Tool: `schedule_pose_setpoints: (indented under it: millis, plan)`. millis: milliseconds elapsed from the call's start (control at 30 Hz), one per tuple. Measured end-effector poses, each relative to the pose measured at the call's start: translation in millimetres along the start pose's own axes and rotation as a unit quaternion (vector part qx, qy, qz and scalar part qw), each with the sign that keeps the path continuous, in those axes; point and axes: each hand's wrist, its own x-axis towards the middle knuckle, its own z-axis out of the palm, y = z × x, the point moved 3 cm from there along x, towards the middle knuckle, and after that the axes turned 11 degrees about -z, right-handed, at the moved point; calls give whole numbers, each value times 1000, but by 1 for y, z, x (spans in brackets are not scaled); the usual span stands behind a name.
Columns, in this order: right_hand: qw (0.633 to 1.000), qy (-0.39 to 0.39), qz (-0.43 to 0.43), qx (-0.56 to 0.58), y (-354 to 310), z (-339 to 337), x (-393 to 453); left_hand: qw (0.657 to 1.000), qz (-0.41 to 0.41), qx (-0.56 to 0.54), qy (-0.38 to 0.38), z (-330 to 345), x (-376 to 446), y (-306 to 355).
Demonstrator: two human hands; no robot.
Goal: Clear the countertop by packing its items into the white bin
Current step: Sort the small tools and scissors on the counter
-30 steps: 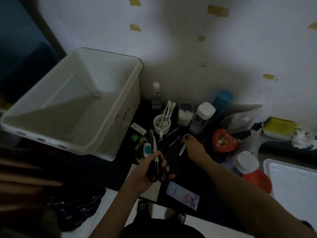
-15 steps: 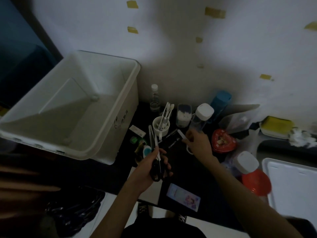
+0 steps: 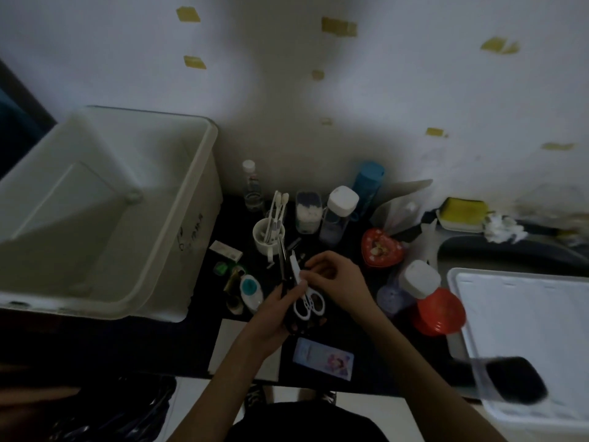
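Left of the white mug on the dark worktop stands the white bin, its inside bare as far as I see. The mug holds toothbrushes, heads up. Behind it a clear box holds cotton swabs. Just in front of the mug, my left hand grips black scissors, blades pointing away toward the mug. My right hand pinches white scissors with curled fingers; they lie alongside, handles toward me.
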Motion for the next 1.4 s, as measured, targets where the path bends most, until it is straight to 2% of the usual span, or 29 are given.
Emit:
schedule_pose_setpoints:
  millis: [67, 133, 233, 333, 433, 633, 700, 867, 1000, 1100, 1233, 1400]
  plan:
    - [998, 43, 41, 20, 6, -5, -11, 1000, -2, -9, 14, 0, 4, -3]
    - [982, 62, 151, 93, 10, -6, -25, 999, 5, -14, 52, 1, 11, -5]
    - [929, 5, 301, 213, 3, 1, -51, 993, 26, -8, 112, 5, 20, -4]
    - [900, -19, 310, 304, -3, 6, -65, 988, 46, 19, 145, 12, 28, -5]
    - [876, 26, 299, 377, 2, 9, -68, 985, 57, 45, 156, 18, 35, -8]
    - [832, 135, 293, 452, 23, 8, -56, 990, 58, 52, 118, 39, 43, -7]
    - [838, 148, 293, 436, 29, 1, -50, 991, 51, 47, 111, 43, 48, -4]
    - [882, 156, 271, 353, 43, -18, -32, 990, 42, 64, 116, 41, 68, 2]
    - [923, 135, 260, 249, 67, -27, -14, 980, 35, 7, 197, 23, 102, 5]
    - [945, 109, 261, 164, 85, -30, -4, 961, -14, -46, 271, 2, 131, 7]
    - [950, 87, 277, 112, 105, -29, 11, 940, -54, -92, 323, -7, 156, 6]
    - [939, 110, 318, 75, 127, -29, 27, 937, -60, -105, 329, -9, 174, 4]
